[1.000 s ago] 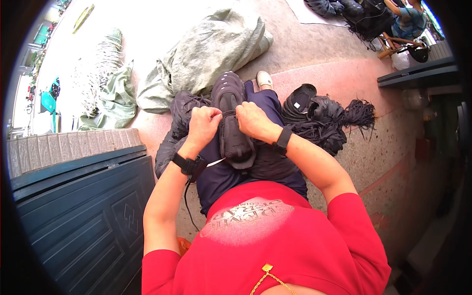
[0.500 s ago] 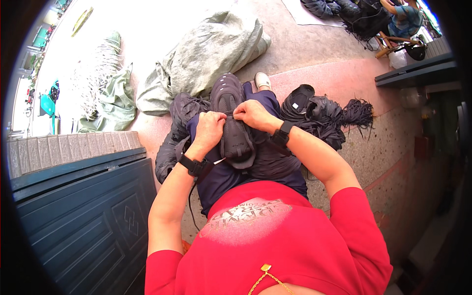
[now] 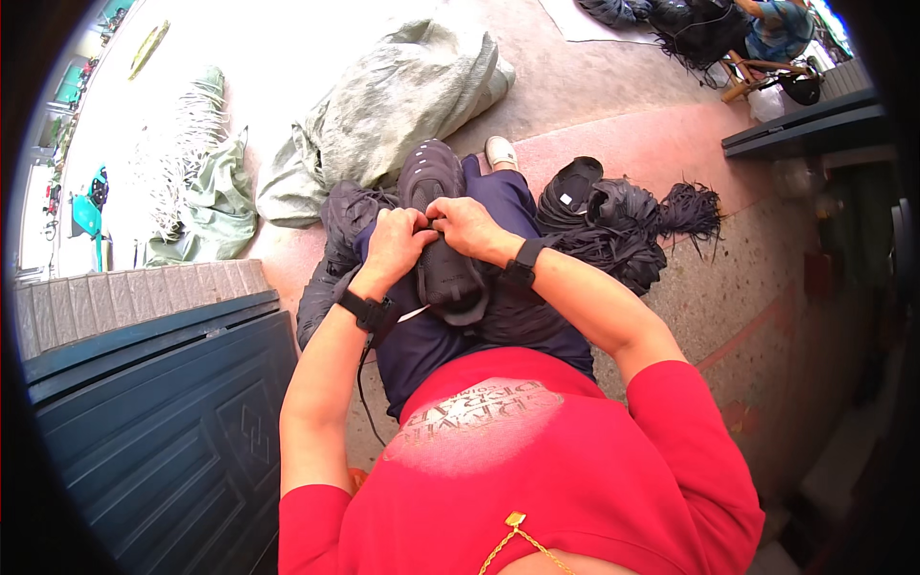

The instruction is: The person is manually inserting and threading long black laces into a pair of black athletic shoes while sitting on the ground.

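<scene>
In the head view, the dark shoe (image 3: pixel 450 283) is held just above centre, toward 12 o'clock, lying over the lap with its toe pointed away. The left hand (image 3: pixel 396 242) and the right hand (image 3: pixel 467 228), set apart on either side of the shoe a second ago, are now brought together over its middle; the handling thus seems to be narrowed to one spot. The fingers of both are curled inward, but how tightly they are closed, and whether a lace is pinched there, cannot be made out.

More dark shoes (image 3: pixel 350 220) are seen at 10 o'clock and a black bundle (image 3: pixel 618 230) at 2 o'clock. On its near-left part a small white label (image 3: pixel 565 198) is shown, too small to be read. Lettering is printed on the red shirt (image 3: pixel 537 479) at 6 o'clock, partly bleached by glare.
</scene>
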